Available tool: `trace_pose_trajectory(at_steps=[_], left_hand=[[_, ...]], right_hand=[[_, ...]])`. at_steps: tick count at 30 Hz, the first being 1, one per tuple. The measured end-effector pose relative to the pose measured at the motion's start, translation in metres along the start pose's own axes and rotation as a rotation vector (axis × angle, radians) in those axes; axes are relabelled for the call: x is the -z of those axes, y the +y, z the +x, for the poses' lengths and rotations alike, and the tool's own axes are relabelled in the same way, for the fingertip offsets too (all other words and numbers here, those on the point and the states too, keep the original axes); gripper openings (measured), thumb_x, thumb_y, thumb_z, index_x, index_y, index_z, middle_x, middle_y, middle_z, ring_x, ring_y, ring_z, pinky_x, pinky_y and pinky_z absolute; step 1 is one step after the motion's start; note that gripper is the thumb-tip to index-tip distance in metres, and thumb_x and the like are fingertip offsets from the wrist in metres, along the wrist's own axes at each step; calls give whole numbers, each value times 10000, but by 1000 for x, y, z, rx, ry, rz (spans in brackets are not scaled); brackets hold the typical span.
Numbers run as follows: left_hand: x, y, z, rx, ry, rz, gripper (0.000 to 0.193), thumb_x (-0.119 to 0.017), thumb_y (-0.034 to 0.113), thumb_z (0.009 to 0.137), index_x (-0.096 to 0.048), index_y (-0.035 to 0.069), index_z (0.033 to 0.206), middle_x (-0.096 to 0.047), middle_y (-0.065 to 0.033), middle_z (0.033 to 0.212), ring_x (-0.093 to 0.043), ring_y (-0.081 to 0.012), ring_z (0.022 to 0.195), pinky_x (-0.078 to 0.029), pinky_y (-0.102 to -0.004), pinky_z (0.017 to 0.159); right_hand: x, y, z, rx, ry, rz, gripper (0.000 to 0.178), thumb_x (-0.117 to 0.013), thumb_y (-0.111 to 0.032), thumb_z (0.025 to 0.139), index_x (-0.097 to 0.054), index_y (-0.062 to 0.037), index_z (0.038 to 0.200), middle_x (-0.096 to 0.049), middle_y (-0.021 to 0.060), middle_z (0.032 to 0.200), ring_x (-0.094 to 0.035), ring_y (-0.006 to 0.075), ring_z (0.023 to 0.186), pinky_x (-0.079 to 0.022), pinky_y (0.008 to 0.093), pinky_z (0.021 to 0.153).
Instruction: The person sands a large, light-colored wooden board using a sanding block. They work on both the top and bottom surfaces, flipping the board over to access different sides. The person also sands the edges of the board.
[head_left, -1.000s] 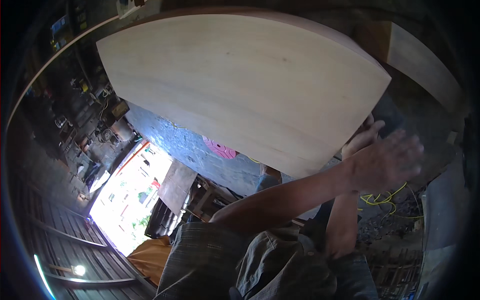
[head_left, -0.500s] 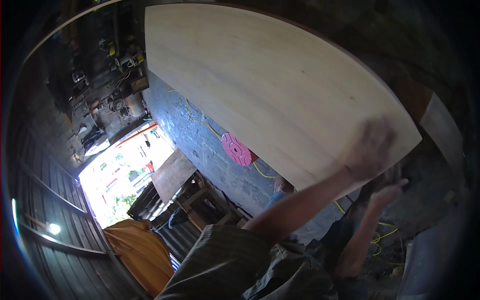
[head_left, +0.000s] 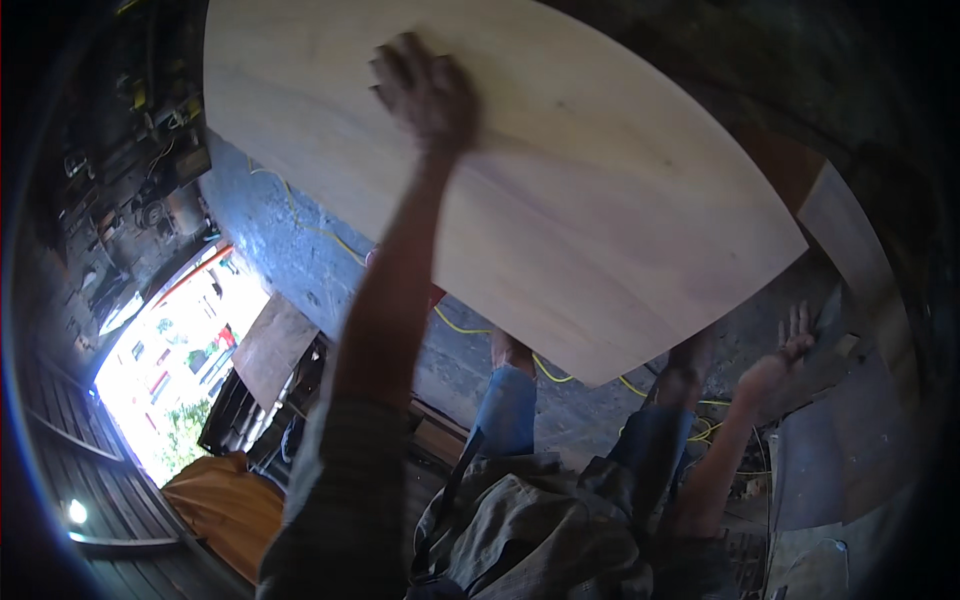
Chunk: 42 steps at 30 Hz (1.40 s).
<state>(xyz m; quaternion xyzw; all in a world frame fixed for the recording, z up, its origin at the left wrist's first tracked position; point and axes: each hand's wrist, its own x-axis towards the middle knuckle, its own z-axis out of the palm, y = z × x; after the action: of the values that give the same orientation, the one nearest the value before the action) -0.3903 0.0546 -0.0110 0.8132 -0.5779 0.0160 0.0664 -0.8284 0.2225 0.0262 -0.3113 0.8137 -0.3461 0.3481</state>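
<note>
A large pale wooden panel [head_left: 600,230] with one curved edge takes up the upper middle of the view. On its upper left part lies my left hand [head_left: 430,105], palm down with the fingers spread; the arm reaches up across the panel's lower left edge. To the right of the panel's lower corner, my right hand [head_left: 782,352] is held in the air, fingers apart and nothing in them. No tool shows in either hand. My left forearm mostly covers a reddish thing beside the panel.
A yellow cord [head_left: 460,327] runs over the grey floor below the panel. Sheets of board [head_left: 860,250] stand at the right. On the left are a brown board [head_left: 275,345], an orange cloth [head_left: 225,505] and a bright doorway [head_left: 150,375]. Tools and clutter fill the upper left.
My left hand has swept from the panel's lower right end to its upper left part. The view has shifted, and my right hand now shows its spread fingers. The pink disc is mostly hidden.
</note>
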Motion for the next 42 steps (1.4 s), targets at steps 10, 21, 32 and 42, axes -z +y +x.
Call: trace_pose_trajectory(at_steps=[10, 21, 32, 42], left_hand=[[66, 228, -327, -897, -1509, -626, 217, -572, 235, 767, -699, 69, 826, -641, -126, 1052, -575, -275, 1089, -420, -472, 957], [91, -6, -439, 1050, -799, -1089, 315, -473, 399, 930, -581, 126, 1045, -606, -61, 1004, -579, -232, 858, -470, -367, 742], [24, 17, -409, 1418, -272, -1240, 529, -297, 441, 986, -374, 60, 1345, -478, -98, 1272, -480, -263, 1155, -392, -366, 978], [4, 74, -398, 1235, -223, -150, 455, -309, 204, 973, -343, -67, 1338, -478, -240, 1232, -520, -357, 1092, -451, -418, 926]], right_hand=[[18, -42, 15, 448, -5, -385, 585, -134, -347, 1026, -440, 88, 1270, -524, 225, 1267, -518, 322, 1179, -438, 441, 979], [-92, -65, 79, 360, -324, -438, 628, -251, -479, 996, -495, 38, 1256, -567, 215, 1202, -524, 324, 1132, -376, 385, 990], [-111, -85, 66, 408, -381, -449, 457, -393, -360, 986, -475, -58, 1320, -571, 186, 1226, -562, 313, 1118, -433, 405, 899], [-103, -98, 44, 433, -311, -408, 425, -399, -360, 982, -504, -88, 1290, -622, 207, 1057, -593, 374, 967, -446, 445, 817]])
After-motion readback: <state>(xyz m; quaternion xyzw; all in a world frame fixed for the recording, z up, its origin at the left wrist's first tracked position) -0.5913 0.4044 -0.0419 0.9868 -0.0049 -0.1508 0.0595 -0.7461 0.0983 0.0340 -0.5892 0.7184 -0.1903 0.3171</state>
